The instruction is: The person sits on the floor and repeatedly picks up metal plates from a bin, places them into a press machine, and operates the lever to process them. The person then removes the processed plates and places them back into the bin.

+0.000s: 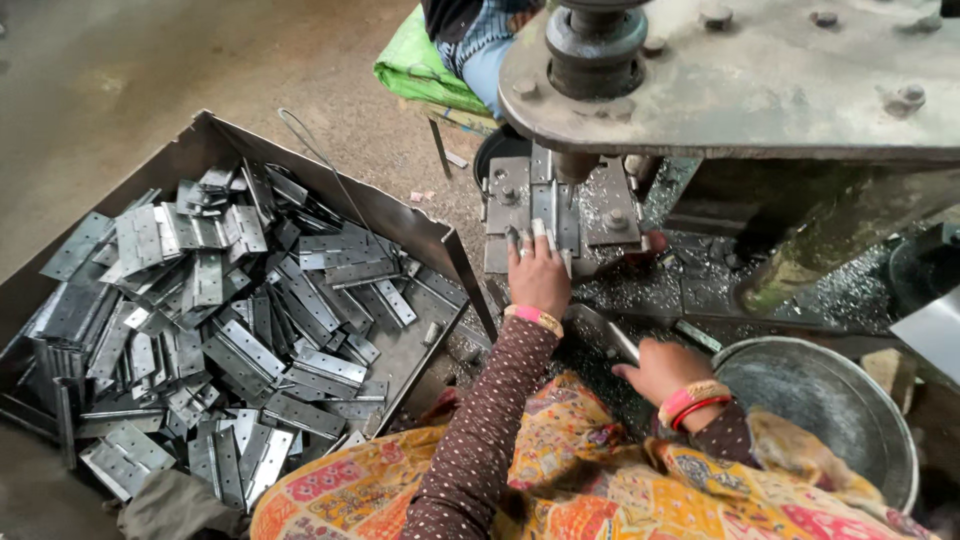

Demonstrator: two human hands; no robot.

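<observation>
To the left, an open metal tray [415, 232] lay heaped with grey hinge plates [240, 330], jumbled at all angles. The left hand [538, 278] reached forward to the press bed [560, 215], fingers spread flat and pressing a hinge piece [546, 210] under the ram [575, 165]; I judged it wise to seat the piece squarely and pull the fingers well back from the ram. The right hand [662, 368] was curled loosely around a metal bar [610, 335] on the swarf-strewn worktop [830, 295]. At the right stood a round steel basin [895, 430], nothing visible inside.
</observation>
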